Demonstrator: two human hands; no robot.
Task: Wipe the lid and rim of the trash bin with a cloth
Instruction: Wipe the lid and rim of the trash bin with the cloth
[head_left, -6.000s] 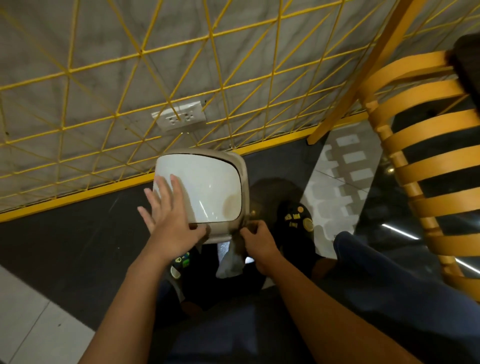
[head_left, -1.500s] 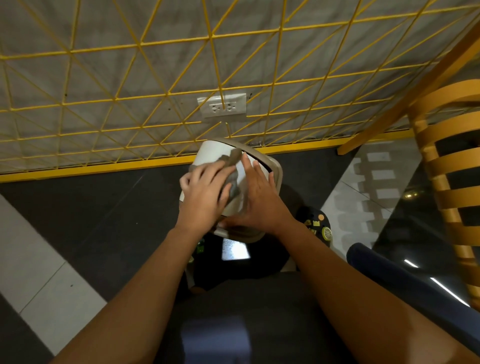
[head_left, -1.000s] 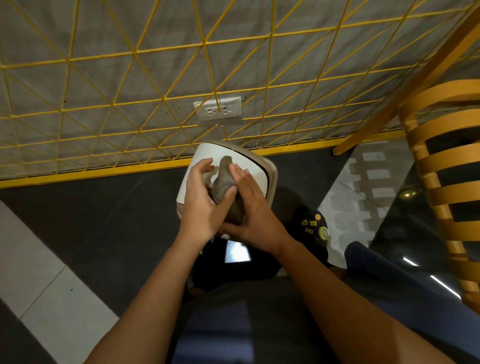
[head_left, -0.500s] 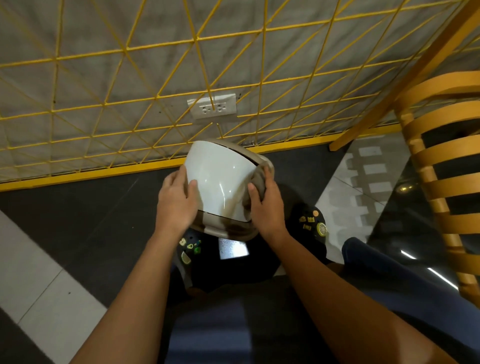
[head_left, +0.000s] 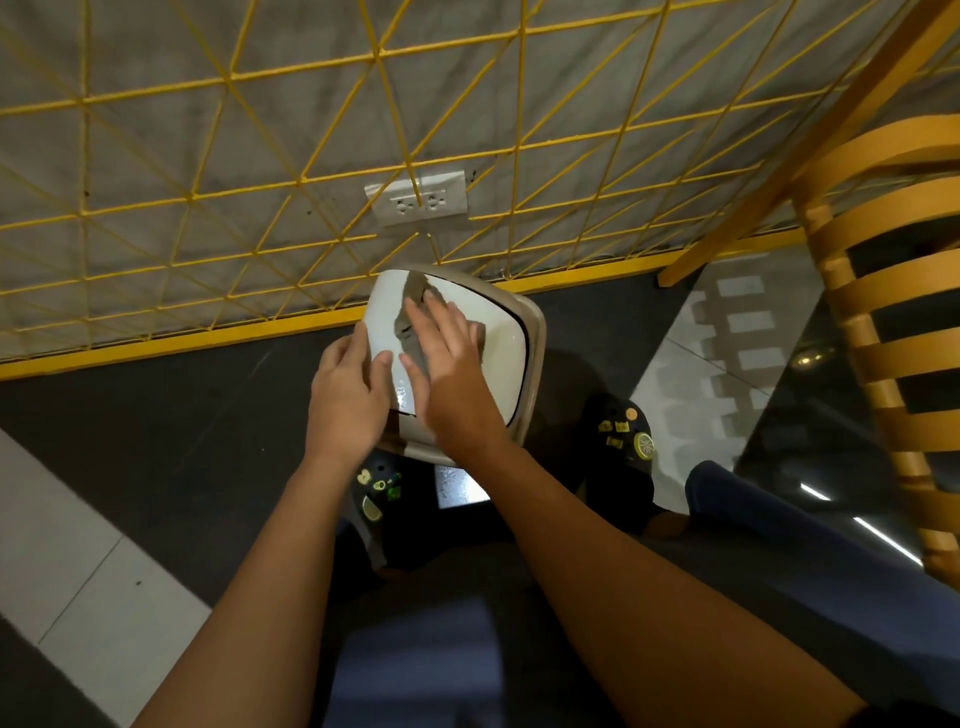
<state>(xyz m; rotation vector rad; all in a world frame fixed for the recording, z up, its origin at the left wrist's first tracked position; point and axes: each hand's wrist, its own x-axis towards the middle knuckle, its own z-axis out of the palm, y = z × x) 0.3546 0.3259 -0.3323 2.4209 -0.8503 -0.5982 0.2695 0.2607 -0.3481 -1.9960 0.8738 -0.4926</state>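
Observation:
A small trash bin stands on the dark floor against the wall, with a glossy white lid (head_left: 493, 338) inside a beige rim (head_left: 535, 364). My right hand (head_left: 447, 364) lies flat on the lid, pressing a grey cloth (head_left: 413, 312) onto it with fingers spread. The cloth sticks out beyond my fingertips toward the lid's far edge. My left hand (head_left: 348, 395) grips the bin's left side, thumb on the lid's edge.
A yellow wire grid (head_left: 311, 156) covers the grey wall behind the bin, with a white socket plate (head_left: 420, 200). A yellow slatted chair (head_left: 883, 312) stands at the right. My dark clogs (head_left: 626, 441) flank the bin.
Half a second ago both hands gripped the bin's sides. Now my right hand has moved onto the lid with the cloth under it, and the left stays on the left side.

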